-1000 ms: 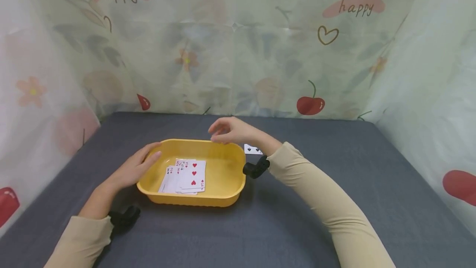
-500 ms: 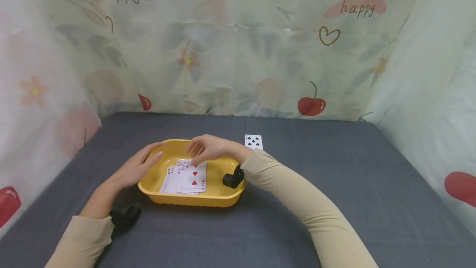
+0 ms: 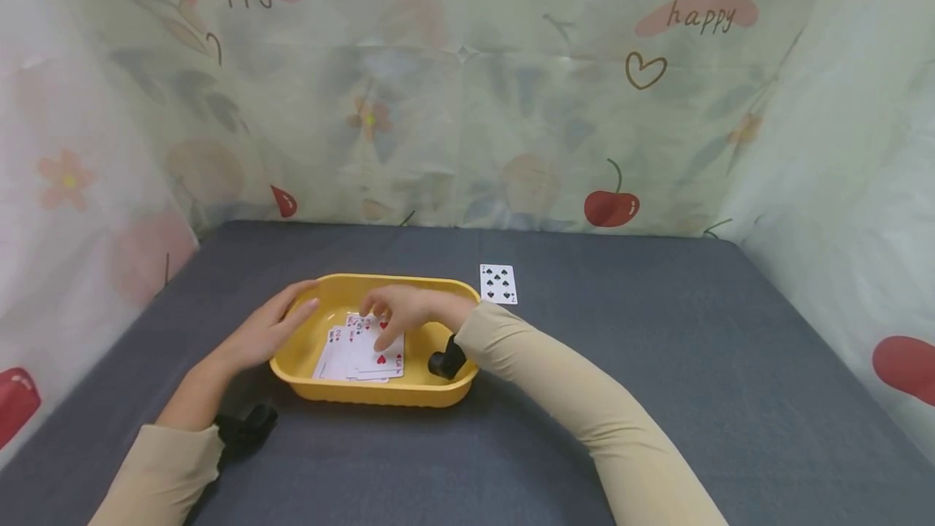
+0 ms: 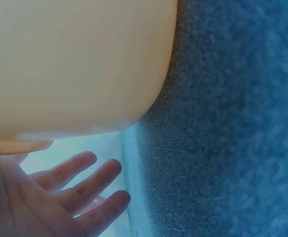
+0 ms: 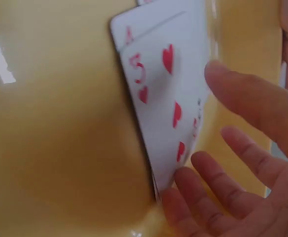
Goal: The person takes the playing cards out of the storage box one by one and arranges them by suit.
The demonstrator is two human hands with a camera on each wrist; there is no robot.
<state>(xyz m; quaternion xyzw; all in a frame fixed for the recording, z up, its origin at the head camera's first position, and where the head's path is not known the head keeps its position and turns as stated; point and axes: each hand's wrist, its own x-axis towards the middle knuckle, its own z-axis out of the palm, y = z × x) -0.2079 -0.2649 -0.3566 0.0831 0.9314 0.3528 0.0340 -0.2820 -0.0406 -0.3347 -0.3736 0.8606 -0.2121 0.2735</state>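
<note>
A yellow basin [image 3: 365, 396] stands on the dark cloth, with several overlapping playing cards lying in its left half. On top of them is the three of hearts [image 3: 368, 357], also seen close in the right wrist view. My right hand [image 3: 402, 307] reaches into the basin over this card, thumb and fingers spread apart around it, fingertips right at the card's edge. At the basin's left end, my left hand [image 3: 266, 327] rests on the rim, thumb on the inner side. Its other fingers [image 4: 90, 185] extend, spread, outside the wall in the left wrist view.
Face up behind the basin's right end lies the seven of spades [image 3: 498, 284]. Dark cloth [image 3: 657, 331] covers the table, and a printed curtain [image 3: 453, 136] hangs along the back and sides. Each wrist carries a black camera [image 3: 248, 426].
My right hand has moved left and nearer from the basin's far rim to over the cards inside. The seven of spades came into full view as the arm shifted. The left hand stays put.
</note>
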